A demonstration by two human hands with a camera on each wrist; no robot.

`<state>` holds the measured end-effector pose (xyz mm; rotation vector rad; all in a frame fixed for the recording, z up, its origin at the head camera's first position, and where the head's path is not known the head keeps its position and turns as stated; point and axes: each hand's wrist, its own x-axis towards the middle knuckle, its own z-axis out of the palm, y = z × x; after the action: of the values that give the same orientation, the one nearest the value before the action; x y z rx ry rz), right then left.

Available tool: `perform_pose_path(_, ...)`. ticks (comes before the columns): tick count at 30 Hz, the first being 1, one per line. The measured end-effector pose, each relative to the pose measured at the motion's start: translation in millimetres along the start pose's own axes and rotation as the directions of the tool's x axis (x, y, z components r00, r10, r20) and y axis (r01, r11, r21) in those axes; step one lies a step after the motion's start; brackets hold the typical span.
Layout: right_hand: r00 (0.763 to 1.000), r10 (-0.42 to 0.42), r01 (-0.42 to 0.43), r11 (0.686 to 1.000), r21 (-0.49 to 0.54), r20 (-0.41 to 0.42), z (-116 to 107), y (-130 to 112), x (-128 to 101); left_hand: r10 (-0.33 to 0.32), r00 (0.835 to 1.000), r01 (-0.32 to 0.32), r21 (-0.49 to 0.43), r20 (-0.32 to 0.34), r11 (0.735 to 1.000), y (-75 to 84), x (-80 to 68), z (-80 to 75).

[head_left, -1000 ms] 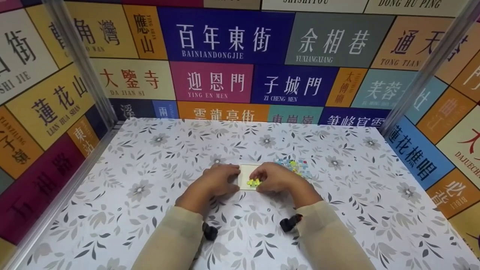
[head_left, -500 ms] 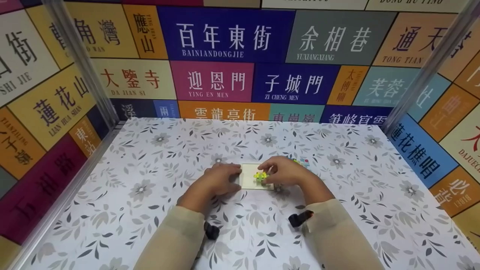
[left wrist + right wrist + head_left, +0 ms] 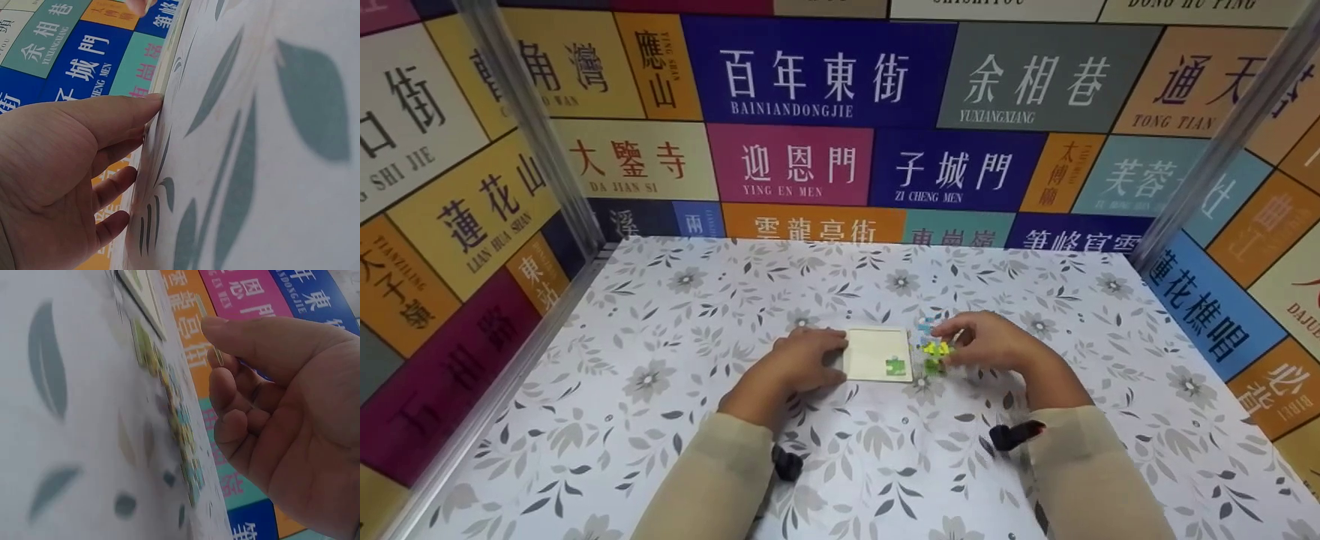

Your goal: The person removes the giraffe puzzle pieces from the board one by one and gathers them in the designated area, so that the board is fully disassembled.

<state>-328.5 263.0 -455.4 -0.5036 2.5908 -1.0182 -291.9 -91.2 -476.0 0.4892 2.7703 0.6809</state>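
A small cream puzzle tray (image 3: 870,349) lies flat on the table in the head view. One green jigsaw piece (image 3: 895,366) sits in its lower right corner. My left hand (image 3: 802,364) rests at the tray's left edge, thumb and fingertips touching it with the fingers nearly straight. Just right of the tray, my right hand (image 3: 994,341) pinches a yellow jigsaw piece (image 3: 937,348) between thumb and fingers. From the right wrist camera that thin piece (image 3: 211,332) shows edge-on, raised off the table. Below it are loose jigsaw pieces (image 3: 926,325), partly hidden by the hand.
A white tablecloth (image 3: 720,465) with grey flowers and leaves covers the table. Panels with coloured lettered blocks (image 3: 817,67) stand at the back and both sides, with clear posts (image 3: 1222,142) at the corners. Each wrist carries a black device (image 3: 787,463).
My right hand has moved right, off the tray, carrying the yellow jigsaw piece. The green piece in the tray's corner now shows fully. My left hand stays at the tray's edge.
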Motion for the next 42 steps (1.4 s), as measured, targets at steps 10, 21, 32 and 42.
perform_pose_path(10,0.998,0.034,-0.032,0.999,-0.036,0.049,-14,28,-9,-0.009,1.0,0.009,-0.007,0.023,1.0,-1.4,1.0,0.6)
perform_pose_path(21,0.995,0.069,-0.061,0.993,-0.098,0.074,-14,30,-11,0.01,1.0,-0.01,0.0,0.008,1.0,-1.8,2.9,2.3)
perform_pose_path(32,0.997,0.064,-0.06,0.994,-0.097,0.037,-13,20,-13,-0.01,1.0,0.01,-0.011,0.021,1.0,0.5,3.3,2.1)
perform_pose_path(42,0.998,0.038,-0.035,0.997,-0.068,0.048,9,-10,4,-0.009,1.0,0.009,-0.009,0.002,1.0,-0.1,2.9,2.8)
